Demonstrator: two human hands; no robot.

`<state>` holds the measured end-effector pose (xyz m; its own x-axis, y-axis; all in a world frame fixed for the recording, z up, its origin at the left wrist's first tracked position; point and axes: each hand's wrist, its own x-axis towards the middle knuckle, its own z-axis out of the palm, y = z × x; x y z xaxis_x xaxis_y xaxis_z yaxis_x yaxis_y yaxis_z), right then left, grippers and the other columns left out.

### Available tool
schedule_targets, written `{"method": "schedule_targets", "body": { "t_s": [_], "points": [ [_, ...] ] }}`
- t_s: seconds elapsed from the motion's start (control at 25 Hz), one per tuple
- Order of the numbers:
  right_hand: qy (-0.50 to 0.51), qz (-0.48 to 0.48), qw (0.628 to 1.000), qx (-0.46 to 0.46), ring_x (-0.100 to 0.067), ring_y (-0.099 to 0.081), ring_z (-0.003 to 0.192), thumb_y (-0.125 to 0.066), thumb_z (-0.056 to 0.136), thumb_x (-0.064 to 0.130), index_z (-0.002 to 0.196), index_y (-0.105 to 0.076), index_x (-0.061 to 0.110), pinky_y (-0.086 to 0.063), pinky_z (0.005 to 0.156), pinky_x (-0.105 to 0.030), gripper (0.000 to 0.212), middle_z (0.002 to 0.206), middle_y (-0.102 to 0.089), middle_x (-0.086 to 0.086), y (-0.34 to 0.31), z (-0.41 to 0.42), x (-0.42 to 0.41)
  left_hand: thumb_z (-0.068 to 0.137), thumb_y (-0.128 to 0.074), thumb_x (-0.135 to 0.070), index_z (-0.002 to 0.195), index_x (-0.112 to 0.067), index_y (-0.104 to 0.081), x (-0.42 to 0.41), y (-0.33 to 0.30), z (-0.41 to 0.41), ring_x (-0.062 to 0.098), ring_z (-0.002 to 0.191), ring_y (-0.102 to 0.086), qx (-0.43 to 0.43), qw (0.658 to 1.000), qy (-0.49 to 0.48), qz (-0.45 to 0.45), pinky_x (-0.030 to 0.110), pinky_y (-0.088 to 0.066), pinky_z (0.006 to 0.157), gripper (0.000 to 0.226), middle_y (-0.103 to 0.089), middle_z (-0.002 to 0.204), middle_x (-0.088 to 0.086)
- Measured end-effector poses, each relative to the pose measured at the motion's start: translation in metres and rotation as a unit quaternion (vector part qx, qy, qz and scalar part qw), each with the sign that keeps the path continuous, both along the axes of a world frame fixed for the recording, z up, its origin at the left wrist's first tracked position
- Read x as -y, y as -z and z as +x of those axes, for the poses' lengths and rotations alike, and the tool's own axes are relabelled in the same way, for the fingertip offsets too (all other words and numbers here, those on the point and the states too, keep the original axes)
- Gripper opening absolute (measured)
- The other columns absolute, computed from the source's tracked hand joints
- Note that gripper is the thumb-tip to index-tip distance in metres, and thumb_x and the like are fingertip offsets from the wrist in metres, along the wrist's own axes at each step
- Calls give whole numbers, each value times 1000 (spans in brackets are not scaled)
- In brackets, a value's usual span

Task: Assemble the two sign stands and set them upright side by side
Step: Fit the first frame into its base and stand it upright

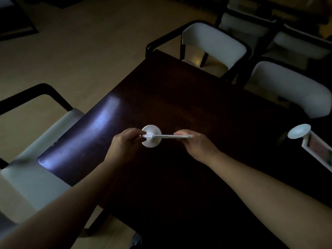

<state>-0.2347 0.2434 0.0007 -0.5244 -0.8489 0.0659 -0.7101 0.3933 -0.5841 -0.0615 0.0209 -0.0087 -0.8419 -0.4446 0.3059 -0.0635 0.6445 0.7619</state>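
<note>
A white sign frame [170, 136], seen edge-on from above, stands over a round white base [151, 131] on the dark table [179, 97]. My left hand [125, 141] grips the frame's left end and my right hand [194, 142] grips its right end. A second sign stand lies at the table's right edge, with its round white base [299, 131] and its white frame [318, 150] holding a picture. The frame runs out of view at the right.
White-cushioned chairs with dark frames surround the table: one at the left [36, 150], one at the far side [213, 44], one at the right [287, 87]. The room is dim. Pale floor lies beyond the table's left edge.
</note>
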Motion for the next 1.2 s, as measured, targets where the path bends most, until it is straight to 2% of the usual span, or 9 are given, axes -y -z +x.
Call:
{"method": "schedule_targets", "body": {
  "t_s": [0.2, 0.36, 0.52, 0.68, 0.8, 0.88, 0.96, 1.08, 1.2],
  "points": [
    [82, 4, 997, 4, -15, -66, 103, -56, 99, 16, 117, -66, 19, -44, 85, -17, 21, 113, -70, 1, -3, 11, -20, 86, -75, -13, 98, -26, -71, -6, 5, -18, 0, 87, -69, 57, 992, 60, 100, 19, -53, 73, 18, -74, 92, -10],
    [165, 18, 986, 13, -18, -66, 105, -54, 100, 20, 116, -66, 15, -46, 83, -21, 20, 117, -69, -2, -5, 24, -48, 88, -73, -15, 100, -26, -71, -22, 7, -41, 1, 89, -69, 86, 979, 123, 137, 24, -55, 75, 16, -75, 92, -8],
    [225, 4, 974, 34, -16, -59, 117, -49, 102, 21, 129, -58, 14, -49, 95, -32, 29, 130, -63, -2, -3, 37, -72, 89, -72, -16, 99, -30, -69, -40, 13, -61, -2, 90, -69, 89, 970, 179, 138, 18, -54, 74, 18, -74, 92, -13],
    [266, -21, 963, 31, -13, -60, 113, -49, 102, 23, 128, -57, 15, -51, 90, -30, 28, 127, -62, 0, 4, 48, -84, 89, -73, -17, 99, -35, -65, -53, 22, -70, -3, 88, -69, 93, 970, 184, 126, 16, -55, 72, 22, -73, 93, -14],
    [305, -53, 949, 62, -8, -58, 113, -49, 102, 26, 131, -52, 21, -49, 89, -26, 30, 128, -61, 5, 10, 58, -86, 85, -76, -30, 115, -38, -58, -57, 26, -68, -4, 100, -65, 106, 969, 188, 123, 14, -52, 78, 36, -71, 107, -16],
    [355, -41, 932, 65, -9, -56, 116, -50, 100, 28, 135, -49, 20, -48, 90, -26, 35, 129, -59, 4, 20, 70, -86, 82, -77, -42, 131, -34, -49, -57, 33, -61, -1, 115, -59, 132, 975, 160, 78, 24, -52, 88, 56, -63, 126, -15],
    [373, -4, 927, 29, -17, -55, 118, -51, 100, 30, 131, -54, 15, -45, 92, -28, 35, 128, -58, -2, 32, 87, -85, 83, -71, -52, 141, -23, -42, -59, 42, -50, 18, 137, -43, 189, 975, 120, -12, 43, -46, 104, 71, -52, 143, 1],
    [312, 75, 947, 28, -24, -36, 140, -45, 100, 39, 140, -50, 13, -32, 111, -34, 47, 147, -47, -8, 45, 109, -76, 85, -52, -70, 153, -18, -29, -68, 54, -33, 29, 152, -1, 293, 927, 153, -178, 53, -14, 119, 88, -27, 162, 8],
    [242, 154, 958, 20, -21, -4, 151, -27, 98, 57, 155, -22, 20, -7, 119, -38, 69, 164, -16, -7, 59, 118, -60, 81, -27, -84, 159, -28, -6, -77, 64, -24, 26, 150, 19, 317, 877, 221, -284, 55, 3, 118, 99, 0, 167, 1]
  ]
}}
